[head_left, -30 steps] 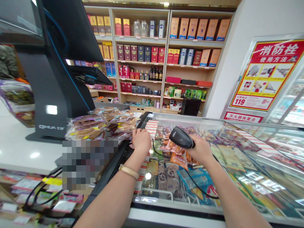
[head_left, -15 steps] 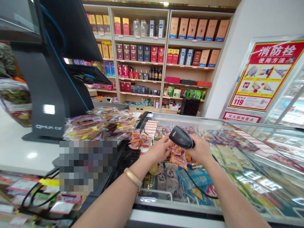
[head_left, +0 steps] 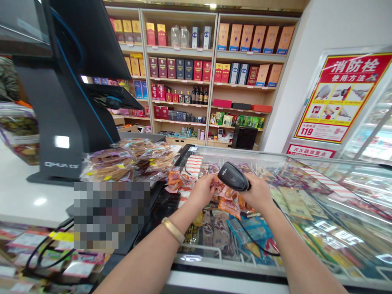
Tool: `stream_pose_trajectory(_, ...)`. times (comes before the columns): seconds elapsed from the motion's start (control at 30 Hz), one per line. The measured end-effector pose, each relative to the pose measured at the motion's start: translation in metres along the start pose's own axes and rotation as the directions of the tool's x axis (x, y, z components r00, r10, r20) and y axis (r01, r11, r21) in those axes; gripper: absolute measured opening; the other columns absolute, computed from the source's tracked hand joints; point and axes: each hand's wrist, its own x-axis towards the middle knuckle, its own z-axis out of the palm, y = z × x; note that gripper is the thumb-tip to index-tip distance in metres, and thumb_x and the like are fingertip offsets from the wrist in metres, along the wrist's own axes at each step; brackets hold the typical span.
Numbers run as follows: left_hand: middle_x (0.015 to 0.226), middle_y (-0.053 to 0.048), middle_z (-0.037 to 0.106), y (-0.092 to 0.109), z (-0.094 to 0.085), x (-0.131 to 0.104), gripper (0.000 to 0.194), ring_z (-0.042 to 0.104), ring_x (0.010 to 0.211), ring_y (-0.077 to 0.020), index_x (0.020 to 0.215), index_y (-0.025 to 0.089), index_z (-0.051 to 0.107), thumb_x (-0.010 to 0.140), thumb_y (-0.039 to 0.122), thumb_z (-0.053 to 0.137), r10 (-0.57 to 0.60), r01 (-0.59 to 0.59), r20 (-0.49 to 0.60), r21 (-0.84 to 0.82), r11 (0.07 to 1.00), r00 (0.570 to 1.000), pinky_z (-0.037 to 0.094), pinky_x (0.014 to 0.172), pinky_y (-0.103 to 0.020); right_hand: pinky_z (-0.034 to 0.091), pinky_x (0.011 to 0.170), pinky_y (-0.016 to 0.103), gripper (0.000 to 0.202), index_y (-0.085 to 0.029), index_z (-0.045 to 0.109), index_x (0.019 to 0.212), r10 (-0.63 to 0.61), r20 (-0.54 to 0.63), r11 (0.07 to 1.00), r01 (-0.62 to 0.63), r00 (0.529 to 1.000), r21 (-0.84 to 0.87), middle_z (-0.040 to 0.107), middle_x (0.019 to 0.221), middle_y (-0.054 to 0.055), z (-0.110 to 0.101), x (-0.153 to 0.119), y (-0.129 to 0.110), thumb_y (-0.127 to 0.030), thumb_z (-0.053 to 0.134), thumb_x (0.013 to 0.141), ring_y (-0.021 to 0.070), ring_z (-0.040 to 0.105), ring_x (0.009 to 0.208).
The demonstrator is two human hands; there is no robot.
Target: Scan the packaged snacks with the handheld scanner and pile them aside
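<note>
My right hand [head_left: 257, 192] is closed around a black barcode scanner [head_left: 233, 176], whose head points left and whose cord runs down over the glass. Just left of it, my left hand [head_left: 202, 191] pinches an orange snack packet, its fingertips partly behind the scanner. More orange snack packets [head_left: 229, 207] lie beneath the scanner on the glass lid. A separate small group of orange packets [head_left: 174, 179] sits to the left of my left hand.
A glass-topped freezer [head_left: 306, 241] holds several colourful packs. To the left, bagged snacks [head_left: 128, 157] lie beside a dark till stand [head_left: 58, 134] on a white counter [head_left: 18, 196]. Shelves of boxes [head_left: 171, 68] stand behind, and a red poster [head_left: 339, 98] hangs at right.
My left hand has shifted slightly, its fingers rising and bending beside the scanner. The scanner and my right hand stay nearly in place.
</note>
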Motion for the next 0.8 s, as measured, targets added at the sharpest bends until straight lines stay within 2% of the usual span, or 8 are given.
stream_pose_trajectory(0.1,0.081,-0.001,0.064,-0.001,-0.007,0.003,0.019,0.061,0.076,-0.0166,0.087,0.020,0.056,0.073,0.007,0.055,-0.088,0.079,-0.144,-0.069,0.995,0.986,0.049,0.074,-0.031,0.045,0.070,0.028,0.022,-0.022,0.069,0.092,0.009,-0.010,1.000,-0.009,1.000,-0.010,0.073,0.094,0.006,-0.001,0.000,0.001,-0.026,0.060,0.072,0.0228,0.066,0.085)
stream_pose_trajectory(0.2,0.090,-0.002,0.065,-0.002,-0.017,0.006,0.025,0.062,0.084,-0.0166,0.091,0.020,0.055,0.071,0.005,0.054,-0.073,0.040,-0.249,-0.132,0.990,0.966,0.049,0.078,-0.030,0.044,0.070,0.028,0.023,-0.022,0.069,0.092,0.007,0.020,0.999,-0.006,1.000,-0.045,0.073,0.093,0.006,-0.002,0.001,0.001,-0.024,0.059,0.071,0.0225,0.066,0.085)
stream_pose_trajectory(0.27,0.092,-0.002,0.065,-0.004,-0.021,0.008,0.030,0.063,0.087,-0.0172,0.093,0.020,0.055,0.068,0.003,0.053,-0.059,0.019,-0.280,-0.145,0.989,0.958,0.049,0.079,-0.030,0.043,0.068,0.027,0.022,-0.022,0.069,0.091,0.008,0.063,0.997,-0.003,0.998,-0.074,0.072,0.089,0.005,-0.003,0.002,0.000,-0.023,0.058,0.072,0.0217,0.066,0.083)
stream_pose_trajectory(0.37,0.091,-0.002,0.065,-0.006,-0.025,0.010,0.032,0.062,0.087,-0.0180,0.092,0.020,0.055,0.065,0.002,0.052,-0.026,-0.008,-0.285,-0.117,0.993,0.958,0.049,0.079,-0.031,0.042,0.066,0.026,0.021,-0.023,0.069,0.091,0.004,0.108,0.995,0.007,0.994,-0.099,0.072,0.087,0.004,-0.003,0.002,0.000,-0.023,0.058,0.073,0.0207,0.065,0.081)
stream_pose_trajectory(0.53,0.091,-0.003,0.064,-0.010,-0.026,0.010,0.035,0.061,0.085,-0.0188,0.091,0.020,0.056,0.062,0.001,0.053,0.031,-0.048,-0.282,-0.052,0.997,0.959,0.049,0.077,-0.031,0.043,0.070,0.027,0.033,-0.024,0.069,0.104,-0.026,0.162,0.991,0.048,0.986,-0.128,0.072,0.093,0.005,-0.003,0.002,-0.001,-0.022,0.058,0.073,0.0212,0.065,0.086)
stream_pose_trajectory(0.8,0.095,-0.003,0.064,-0.007,-0.026,0.009,0.038,0.061,0.090,-0.0186,0.096,0.021,0.057,0.063,0.001,0.053,0.045,-0.056,-0.265,-0.035,0.998,0.963,0.049,0.080,-0.031,0.043,0.069,0.026,0.031,-0.025,0.068,0.104,-0.004,0.175,0.992,0.027,0.985,-0.127,0.073,0.097,0.004,-0.005,0.002,-0.003,-0.023,0.058,0.075,0.0211,0.066,0.086)
